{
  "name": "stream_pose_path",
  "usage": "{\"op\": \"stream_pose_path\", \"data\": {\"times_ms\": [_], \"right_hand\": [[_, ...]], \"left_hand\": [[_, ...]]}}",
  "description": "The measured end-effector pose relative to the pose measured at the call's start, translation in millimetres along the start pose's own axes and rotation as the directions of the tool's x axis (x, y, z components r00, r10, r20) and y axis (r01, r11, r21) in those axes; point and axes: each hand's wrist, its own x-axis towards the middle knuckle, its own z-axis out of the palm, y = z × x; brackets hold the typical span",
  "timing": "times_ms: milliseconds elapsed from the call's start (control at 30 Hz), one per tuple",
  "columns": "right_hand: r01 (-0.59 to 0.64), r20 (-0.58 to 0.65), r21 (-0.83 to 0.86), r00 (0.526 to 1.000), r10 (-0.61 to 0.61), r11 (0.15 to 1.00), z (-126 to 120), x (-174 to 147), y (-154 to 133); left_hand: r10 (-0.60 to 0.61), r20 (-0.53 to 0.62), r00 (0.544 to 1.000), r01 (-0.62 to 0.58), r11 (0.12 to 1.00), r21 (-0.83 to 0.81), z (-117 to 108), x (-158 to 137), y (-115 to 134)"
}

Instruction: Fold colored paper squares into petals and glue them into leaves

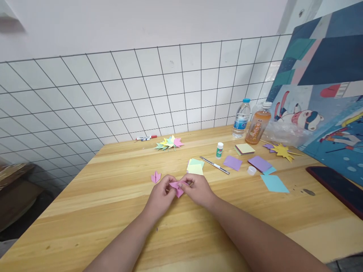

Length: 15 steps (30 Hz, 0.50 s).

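Both hands meet at the middle of the wooden table over a pink folded paper (178,190). My left hand (161,194) pinches its left side between thumb and fingers. On its other side, the thumb and fingers of my right hand (198,189) are closed on the same paper. Parts of the folds are hidden by the fingers. A second pink folded paper piece (155,176) lies just left of my left hand. Beyond my right hand is a stack of yellow and green paper squares (195,167).
Behind the hands lie markers (146,138) and a pile of folded paper shapes (170,142). Rightward are a metal ruler (212,164), glue stick (219,150), purple paper (233,163), white cap (252,170), blue sheet (274,183), water bottle (241,120), orange drink bottle (258,125) and yellow paper star (283,152).
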Motion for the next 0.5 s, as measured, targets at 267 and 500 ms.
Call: {"op": "stream_pose_path", "data": {"times_ms": [267,500], "right_hand": [[-0.080,-0.055,0.159,0.994,0.090,0.984,0.7,5.8,8.9],[-0.093,-0.089,0.065,0.991,0.099,0.994,-4.3,8.0,14.1]], "left_hand": [[-0.145,0.073,0.987,0.161,0.931,-0.327,-1.3,1.2,2.7],[-0.183,0.181,0.966,0.249,0.844,-0.476,-10.6,1.6,2.9]]}}
